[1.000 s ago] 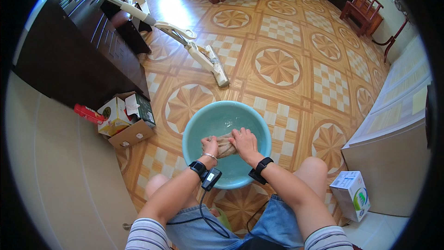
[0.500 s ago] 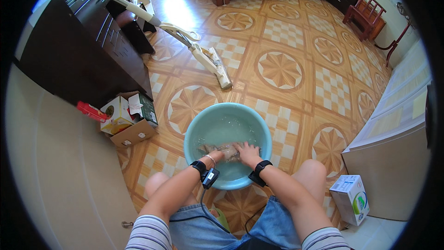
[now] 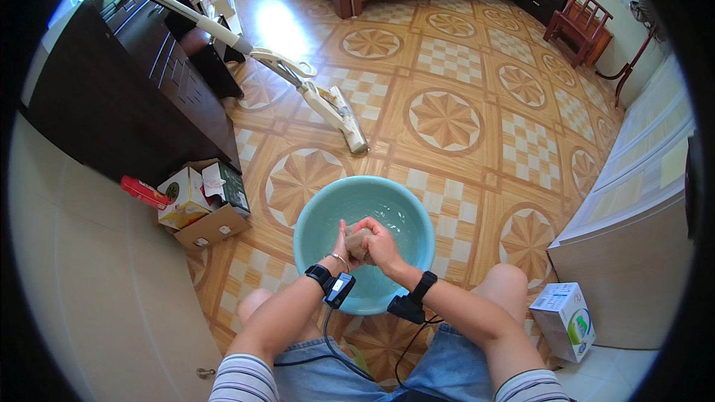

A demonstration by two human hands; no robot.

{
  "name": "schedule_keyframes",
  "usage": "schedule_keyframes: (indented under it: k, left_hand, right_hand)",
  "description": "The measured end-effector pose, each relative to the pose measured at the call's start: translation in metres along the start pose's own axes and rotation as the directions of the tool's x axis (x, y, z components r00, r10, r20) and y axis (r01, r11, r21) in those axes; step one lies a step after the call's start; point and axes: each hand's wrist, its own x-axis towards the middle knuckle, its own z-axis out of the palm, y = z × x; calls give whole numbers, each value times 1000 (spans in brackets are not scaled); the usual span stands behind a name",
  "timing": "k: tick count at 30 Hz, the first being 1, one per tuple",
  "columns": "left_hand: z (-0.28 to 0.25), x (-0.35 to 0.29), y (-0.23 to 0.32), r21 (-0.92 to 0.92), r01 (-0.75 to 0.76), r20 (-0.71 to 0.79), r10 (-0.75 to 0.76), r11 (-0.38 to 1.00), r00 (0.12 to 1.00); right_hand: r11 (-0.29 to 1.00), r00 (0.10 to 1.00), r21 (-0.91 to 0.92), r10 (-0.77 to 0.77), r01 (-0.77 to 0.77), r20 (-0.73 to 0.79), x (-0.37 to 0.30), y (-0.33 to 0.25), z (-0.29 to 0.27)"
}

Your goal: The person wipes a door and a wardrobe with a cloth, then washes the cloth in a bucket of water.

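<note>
A round light-blue basin of water stands on the floor in front of my knees. Over the water, my two hands hold a bunched, wet greyish-brown cloth between them. My left hand supports it from the left, with the thumb pointing up and the other fingers largely hidden. My right hand wraps around the cloth from the right, its fingers curled over the top. Most of the cloth is covered by the hands.
A flat-head mop leans across the dark cabinet, its head on the floor beyond the basin. At left is an open cardboard box with packages and a red bottle. A white carton stands at right.
Both hands have lifted the cloth out of the water and drawn together. The cloth was spread out in the basin and is now bunched between my hands.
</note>
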Motion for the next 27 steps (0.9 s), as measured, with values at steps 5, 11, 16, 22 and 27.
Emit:
schedule_keyframes:
  k: [5, 11, 16, 22, 27]
  left_hand:
    - [3, 11, -1, -59, -173, 114, 179, 983, 977]
    - [-26, 64, -24, -215, -136, 209, 182, 967, 961]
    - [-28, 63, -36, -77, -529, 328, 523, 845, 787]
    - [31, 3, -24, -146, -321, -146, 300, 936, 943]
    - [15, 3, -32, 117, -238, -341, 265, 964, 902]
  right_hand:
    - [975, 999, 223, -24, 15, 38, -24, -30, 8]
    - [925, 903, -238, -352, 296, -245, -22, -8, 20]
    - [889, 920, -401, -326, 220, -219, -19, -9, 15]
    - [734, 891, -639, -423, 230, -166, -13, 1, 5]
    - [532, 909, -836, -403, 137, -108, 8, 45, -15]
